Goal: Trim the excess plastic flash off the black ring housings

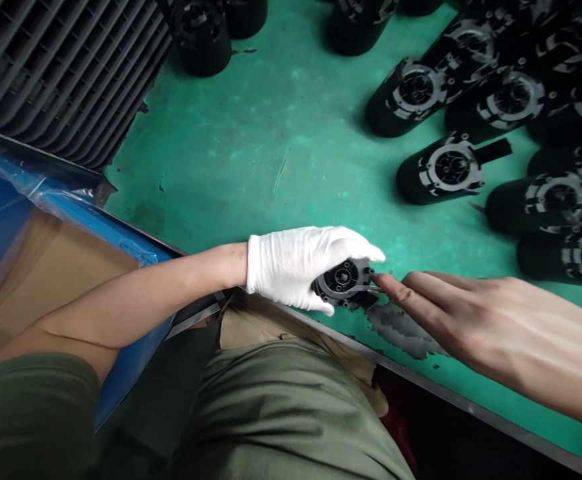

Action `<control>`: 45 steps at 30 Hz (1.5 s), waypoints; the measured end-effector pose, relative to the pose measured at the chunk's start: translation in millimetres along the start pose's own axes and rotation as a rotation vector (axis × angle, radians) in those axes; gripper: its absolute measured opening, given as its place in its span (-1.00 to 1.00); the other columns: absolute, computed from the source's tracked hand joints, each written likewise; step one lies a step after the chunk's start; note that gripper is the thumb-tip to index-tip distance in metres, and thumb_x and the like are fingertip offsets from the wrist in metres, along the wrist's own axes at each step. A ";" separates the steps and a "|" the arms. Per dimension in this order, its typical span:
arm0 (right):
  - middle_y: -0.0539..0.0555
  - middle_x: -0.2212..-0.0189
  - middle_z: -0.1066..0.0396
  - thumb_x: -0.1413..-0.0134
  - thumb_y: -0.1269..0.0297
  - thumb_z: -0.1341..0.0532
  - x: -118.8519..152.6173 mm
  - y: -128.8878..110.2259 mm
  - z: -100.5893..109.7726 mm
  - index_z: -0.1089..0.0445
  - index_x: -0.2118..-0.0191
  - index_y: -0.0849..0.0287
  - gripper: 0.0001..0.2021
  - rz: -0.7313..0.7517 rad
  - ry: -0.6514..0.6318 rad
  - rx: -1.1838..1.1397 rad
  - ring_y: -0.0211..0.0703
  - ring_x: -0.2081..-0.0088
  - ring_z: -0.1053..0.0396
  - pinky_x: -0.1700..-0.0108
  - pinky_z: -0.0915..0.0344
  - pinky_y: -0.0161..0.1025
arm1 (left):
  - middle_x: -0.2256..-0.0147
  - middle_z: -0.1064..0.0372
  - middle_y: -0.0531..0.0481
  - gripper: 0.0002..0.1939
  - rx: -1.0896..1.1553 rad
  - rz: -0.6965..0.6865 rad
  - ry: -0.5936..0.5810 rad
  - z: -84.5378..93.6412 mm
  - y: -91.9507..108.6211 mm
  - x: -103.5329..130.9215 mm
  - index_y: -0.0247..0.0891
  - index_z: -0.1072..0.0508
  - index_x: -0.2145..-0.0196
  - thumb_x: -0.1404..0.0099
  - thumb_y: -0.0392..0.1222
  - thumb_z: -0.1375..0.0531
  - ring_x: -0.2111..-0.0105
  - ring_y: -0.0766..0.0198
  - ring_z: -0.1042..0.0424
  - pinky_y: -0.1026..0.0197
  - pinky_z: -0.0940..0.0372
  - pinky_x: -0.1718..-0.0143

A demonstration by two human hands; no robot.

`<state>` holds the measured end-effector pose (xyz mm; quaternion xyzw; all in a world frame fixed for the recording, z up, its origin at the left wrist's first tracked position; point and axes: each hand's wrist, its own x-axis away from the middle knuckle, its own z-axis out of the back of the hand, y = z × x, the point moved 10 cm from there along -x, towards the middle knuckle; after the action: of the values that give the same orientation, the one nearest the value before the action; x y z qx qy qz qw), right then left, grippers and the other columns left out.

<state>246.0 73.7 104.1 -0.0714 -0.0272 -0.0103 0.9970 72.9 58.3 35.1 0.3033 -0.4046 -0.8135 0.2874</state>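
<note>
Housing (343, 277), black and round, is sitting in your gloved left hand (305, 263) in the head view, and you are holding it by the near edge (471, 408) of the green tabletop (221, 160); whether it is also resting on the surface, I cannot tell. Your left fingers and thumb are curving around opposite sides of its rim, leaving its face showing. Your bare right hand (481, 310) is reaching in from the other side, its index fingertip pointing at the rim, just beside a thin metal piece (375, 289). You are seemingly pinching that piece, but your right thumb is lying out of sight, so I cannot tell how tightly the hand is closing.

If your glove were slipping on the rim, the housing could be twisting in your grasp or dropping over that edge. Pressing the metal piece at a slant could be making it skid, scratching the face or snagging the glove. Black cylinders (433, 170) are crowding the table's right side; a wide swing of your right arm could be knocking the closest ones.
</note>
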 end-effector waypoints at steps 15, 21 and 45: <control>0.05 0.16 -0.59 -0.75 0.46 -0.15 13.3 15.2 -17.4 -0.28 -0.73 0.29 -0.40 -0.011 -0.033 -0.078 -0.06 0.36 -0.56 0.36 -0.36 -0.06 | -0.61 -0.50 -0.49 -0.10 -0.017 -0.016 -0.013 -2.6 -3.9 0.1 -0.22 -0.34 -0.73 -0.60 -0.17 -0.55 -0.68 -0.34 -0.53 -0.34 -0.46 -0.78; -0.01 0.24 -0.53 -0.59 0.66 -0.09 -0.1 20.8 -14.2 -0.41 -0.65 0.30 -0.34 0.047 -0.052 -0.077 -0.10 0.43 -0.43 0.38 -0.26 -0.06 | -0.60 -0.52 -0.52 -0.06 -0.017 -0.064 0.013 0.2 0.1 2.0 -0.27 -0.34 -0.73 -0.57 -0.18 -0.58 -0.65 -0.36 -0.56 -0.32 -0.48 -0.74; 0.13 -0.10 -0.86 -0.87 0.18 -0.25 26.7 -1.0 -8.6 -0.56 -0.47 0.05 -0.69 -0.641 0.476 -0.062 0.02 0.03 -0.87 -0.01 -0.71 -0.18 | -0.35 -0.57 -0.42 0.43 -0.354 0.355 0.382 13.0 -22.0 3.0 -0.26 -0.46 -0.56 -0.04 0.68 -0.76 -0.38 -0.53 -0.65 -0.56 -0.59 -0.51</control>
<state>273.2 71.1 97.2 -0.0851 0.1838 -0.3379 0.9191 56.6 73.6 22.4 0.3204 -0.2420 -0.7367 0.5441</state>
